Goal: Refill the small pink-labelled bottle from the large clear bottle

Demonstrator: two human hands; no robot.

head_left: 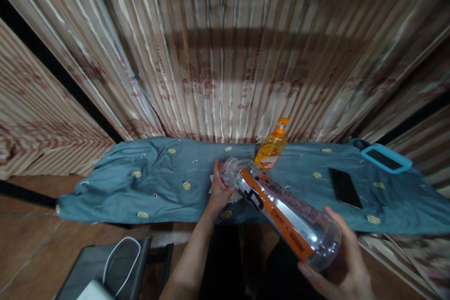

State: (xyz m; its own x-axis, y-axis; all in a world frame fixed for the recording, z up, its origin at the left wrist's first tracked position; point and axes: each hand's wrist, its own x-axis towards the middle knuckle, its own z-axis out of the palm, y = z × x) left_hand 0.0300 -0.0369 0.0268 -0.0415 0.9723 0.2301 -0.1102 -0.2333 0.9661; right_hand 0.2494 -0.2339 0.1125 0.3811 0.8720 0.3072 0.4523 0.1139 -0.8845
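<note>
A large clear plastic bottle (281,206) with an orange and silver label lies tilted across the front of the bench, its base toward me on the right. My right hand (342,262) grips it around the base, thumb below and fingers on the far side. At the other end, my left hand (221,192) is closed around clear rounded plastic at the neck; I cannot tell whether that is a separate piece. Crumpled white paper (235,197) shows under my left hand. Just beyond the bottle stands an orange pump bottle (270,152) with yellow liquid.
A blue-green cloth with yellow patterns (161,201) covers the bench. On its right side lie a black phone (345,187) and a light-blue framed device (386,158). Striped curtains (225,56) hang behind. A stool (94,267) with a white cable (121,239) stands lower left.
</note>
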